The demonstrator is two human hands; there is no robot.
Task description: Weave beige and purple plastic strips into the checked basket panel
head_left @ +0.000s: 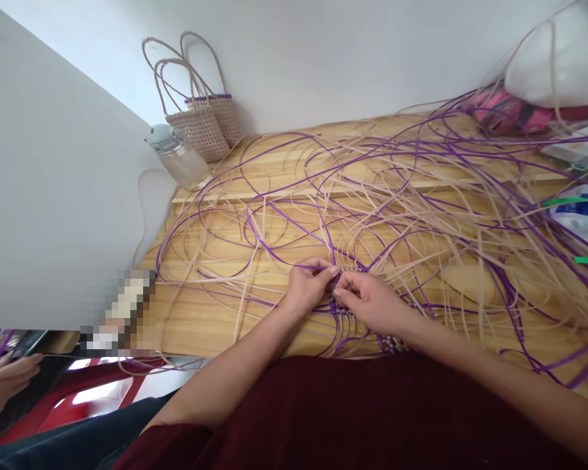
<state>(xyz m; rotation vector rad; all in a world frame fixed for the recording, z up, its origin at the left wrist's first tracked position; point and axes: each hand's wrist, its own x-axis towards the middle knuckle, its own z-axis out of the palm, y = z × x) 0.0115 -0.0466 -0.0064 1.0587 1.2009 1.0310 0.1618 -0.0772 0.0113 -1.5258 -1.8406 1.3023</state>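
Observation:
Both hands work close together at a partly woven piece (pixel 345 320) of purple and beige strands near the table's front edge. My left hand (pixel 310 284) is closed, its thumb and index finger pinching a purple strand (pixel 294 264) at the edge of the weave. My right hand (pixel 365 297) sits just to the right, fingers curled and thumb pressed in on the purple weaving strands. Its fingertips partly hide the spot being worked. Long loose purple and beige strands (pixel 396 215) fan out from the weave over the wooden table (pixel 269 228).
Woven handbags (pixel 203 127) and a lidded clear bottle (pixel 179 153) stand at the back left by the wall. A white bag (pixel 558 59), a pink bundle (pixel 514 111) and plastic packets (pixel 583 209) lie at the right. Another person's hand (pixel 10 385) shows at lower left.

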